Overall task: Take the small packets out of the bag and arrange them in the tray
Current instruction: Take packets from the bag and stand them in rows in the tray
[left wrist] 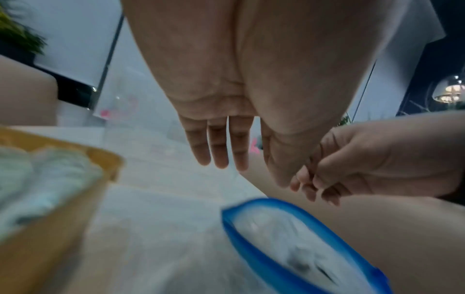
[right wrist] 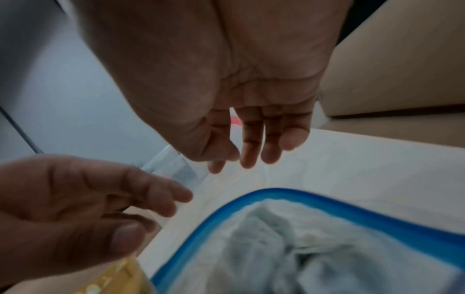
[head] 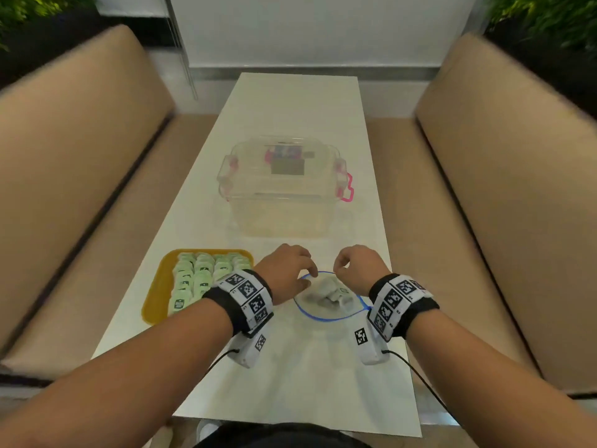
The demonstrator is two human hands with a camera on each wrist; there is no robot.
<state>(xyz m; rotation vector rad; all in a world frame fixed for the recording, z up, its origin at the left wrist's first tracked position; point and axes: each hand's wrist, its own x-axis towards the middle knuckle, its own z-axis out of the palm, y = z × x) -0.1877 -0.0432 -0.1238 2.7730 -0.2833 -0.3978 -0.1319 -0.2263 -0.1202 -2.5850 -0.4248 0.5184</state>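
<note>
Left hand [head: 286, 270] over far-left rim of bag [head: 329, 319], fingers loose, holding nothing. Right hand [head: 357, 268] over far-right rim, fingers loosely curled; whether pinching rim, cannot tell. Bag mouth open between hands on desk [head: 290, 118], packets [head: 329, 294] inside. Tray [head: 154, 300] left of left hand, holding rows of green packets [head: 193, 279]. Clear box [head: 281, 185] beyond both hands.

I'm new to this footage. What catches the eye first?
Both hands, left hand and right hand, hover over the blue-rimmed bag of packets near the table's front edge. Left of it sits a yellow tray already lined with green packets; behind stands a clear box.
</note>
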